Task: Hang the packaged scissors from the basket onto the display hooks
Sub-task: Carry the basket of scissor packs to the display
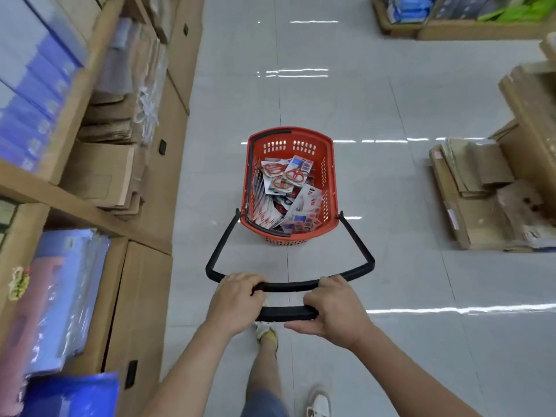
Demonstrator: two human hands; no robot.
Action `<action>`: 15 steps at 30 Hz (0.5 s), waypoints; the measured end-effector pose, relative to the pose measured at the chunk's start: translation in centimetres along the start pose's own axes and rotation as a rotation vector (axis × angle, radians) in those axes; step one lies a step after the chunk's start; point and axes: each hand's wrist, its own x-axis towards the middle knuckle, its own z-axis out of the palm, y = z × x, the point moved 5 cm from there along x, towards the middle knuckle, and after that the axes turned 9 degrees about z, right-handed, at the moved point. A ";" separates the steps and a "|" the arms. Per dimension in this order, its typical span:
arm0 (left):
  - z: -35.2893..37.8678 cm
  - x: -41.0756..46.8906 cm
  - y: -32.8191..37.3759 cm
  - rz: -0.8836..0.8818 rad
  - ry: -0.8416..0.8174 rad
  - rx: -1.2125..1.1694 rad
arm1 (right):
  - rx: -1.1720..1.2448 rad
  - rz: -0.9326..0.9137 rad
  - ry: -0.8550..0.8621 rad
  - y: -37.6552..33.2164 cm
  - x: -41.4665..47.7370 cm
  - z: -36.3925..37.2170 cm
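- I was at the very first step: bringing the basket [329, 176] to the place of hanging. No package was hung or even lifted out yet.
- My left hand [237, 302] and my right hand [334, 311] both held the black handle [285, 286], fingers curled round it, one hand at each side of the middle.
- The packaged scissors [285, 176] lay in a loose heap inside the red basket, which stood on the tiled floor [391, 206] in front of me, in the aisle between the shelves [90, 182] on my left and the cardboard stacks [481, 200] on my right.
- As I judged it, the next move called for reaching the hooks, letting go of the handle with one hand, and picking a top package by its card.
- The display hooks were not in view, so I could not say where they were.
- A second black bar [285, 313] ran under my hands; how it joined the handle was covered by my fingers.
- The lower packages were buried, and their hang holes were too small to make out.
- The goods on the left shelves were blurred.
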 end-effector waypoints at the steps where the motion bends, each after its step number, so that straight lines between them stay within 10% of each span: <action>1: -1.0 1.9 -0.1 0.024 -0.007 0.016 | 0.003 0.047 0.007 0.7 1.6 0.0; 15: -18.4 30.0 1.2 0.000 -0.009 0.024 | 0.064 0.080 0.097 11.0 32.8 -5.9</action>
